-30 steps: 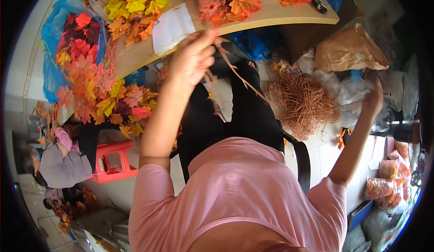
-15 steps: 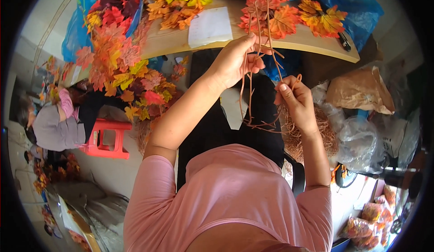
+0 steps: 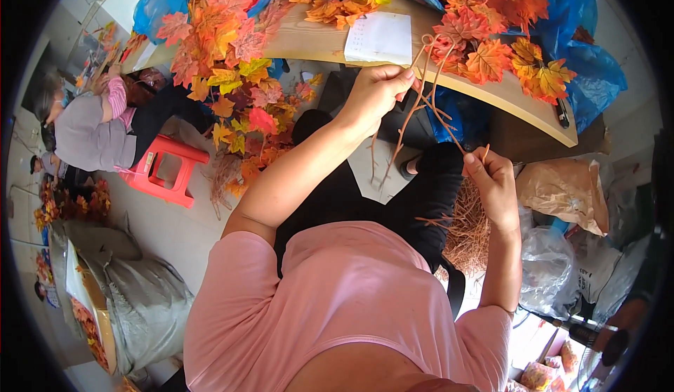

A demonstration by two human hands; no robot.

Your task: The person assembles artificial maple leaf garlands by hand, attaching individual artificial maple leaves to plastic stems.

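With fingers of left hand and right hand, pinches looped brown stems. Holds them near bench and orange-red leaves.

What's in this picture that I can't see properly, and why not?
All in the head view:
Left hand's palm: covered by the back of the hand.
Marks on the white paper: too small to read.
Part of the brown stem pile: behind the right forearm.
Orange leaves: cut off by the top edge.
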